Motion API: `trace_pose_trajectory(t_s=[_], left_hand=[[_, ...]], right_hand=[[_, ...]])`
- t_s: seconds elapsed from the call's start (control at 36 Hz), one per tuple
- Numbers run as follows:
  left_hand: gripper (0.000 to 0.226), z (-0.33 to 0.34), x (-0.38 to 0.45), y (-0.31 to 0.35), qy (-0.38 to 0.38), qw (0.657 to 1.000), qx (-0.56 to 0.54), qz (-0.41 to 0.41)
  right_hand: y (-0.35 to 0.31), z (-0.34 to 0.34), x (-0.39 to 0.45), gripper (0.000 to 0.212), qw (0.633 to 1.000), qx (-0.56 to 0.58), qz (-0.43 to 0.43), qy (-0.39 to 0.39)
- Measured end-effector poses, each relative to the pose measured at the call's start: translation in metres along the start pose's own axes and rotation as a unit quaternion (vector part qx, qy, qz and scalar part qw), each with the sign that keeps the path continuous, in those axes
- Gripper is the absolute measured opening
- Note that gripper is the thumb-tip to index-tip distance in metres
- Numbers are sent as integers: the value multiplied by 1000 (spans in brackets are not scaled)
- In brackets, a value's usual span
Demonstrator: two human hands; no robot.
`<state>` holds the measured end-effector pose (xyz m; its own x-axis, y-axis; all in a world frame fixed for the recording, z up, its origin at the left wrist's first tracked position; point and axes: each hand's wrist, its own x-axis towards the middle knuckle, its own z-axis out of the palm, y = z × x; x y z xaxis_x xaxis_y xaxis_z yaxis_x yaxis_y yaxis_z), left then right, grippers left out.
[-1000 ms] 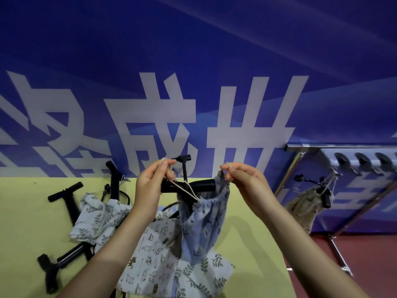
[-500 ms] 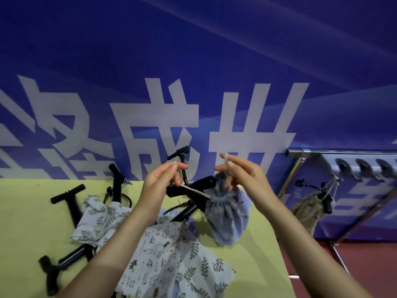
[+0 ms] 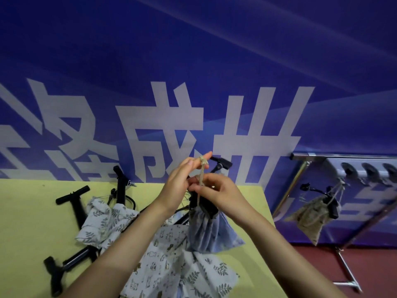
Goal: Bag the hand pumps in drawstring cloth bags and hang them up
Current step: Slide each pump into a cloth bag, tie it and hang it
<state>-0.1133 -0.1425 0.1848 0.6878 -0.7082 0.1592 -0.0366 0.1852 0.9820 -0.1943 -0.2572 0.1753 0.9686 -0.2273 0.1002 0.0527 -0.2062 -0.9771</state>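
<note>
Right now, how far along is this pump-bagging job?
One beige bag with a pump in it already hangs on the rack at right. In hand: a blue bag around a pump; the left hand has its drawstring looped over a finger, and the right hand grips the bag's neck. Left: at least two bare pumps and patterned bags on the yellow table.

The blue bag hides most of its hand pump; only a black handle pokes out. The right hand covers the bag's mouth. The hung tan bag is blurred, probably holding another pump.
</note>
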Motion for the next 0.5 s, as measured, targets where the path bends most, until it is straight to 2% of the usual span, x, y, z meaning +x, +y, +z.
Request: trace_pose_trajectory(t_s=[0.14, 0.25, 0.31, 0.36, 0.39, 0.44, 0.5], left_hand=[[36, -12, 2, -4, 39, 999, 32, -7], [33, -35, 6, -12, 105, 983, 146, -34], [24, -47, 7, -18, 89, 970, 226, -30], [12, -53, 6, -21, 37, 956, 290, -23], [22, -55, 6, -24, 3, 942, 334, -12], [53, -55, 6, -29, -69, 893, 444, 11], [68, -55, 8, -34, -91, 842, 530, 42]], right_hand=[[3, -3, 0, 17, 991, 132, 15, 14], [3, -12, 6, 10, 973, 225, 44, 37], [-1, -17, 7, 8, 965, 253, 56, 27], [-5, -23, 11, 8, 970, 235, 62, 10], [-6, -25, 12, 12, 974, 215, 65, 3], [-8, -30, 14, 19, 982, 174, 69, -8], [-9, -33, 16, 18, 988, 140, 68, -21]])
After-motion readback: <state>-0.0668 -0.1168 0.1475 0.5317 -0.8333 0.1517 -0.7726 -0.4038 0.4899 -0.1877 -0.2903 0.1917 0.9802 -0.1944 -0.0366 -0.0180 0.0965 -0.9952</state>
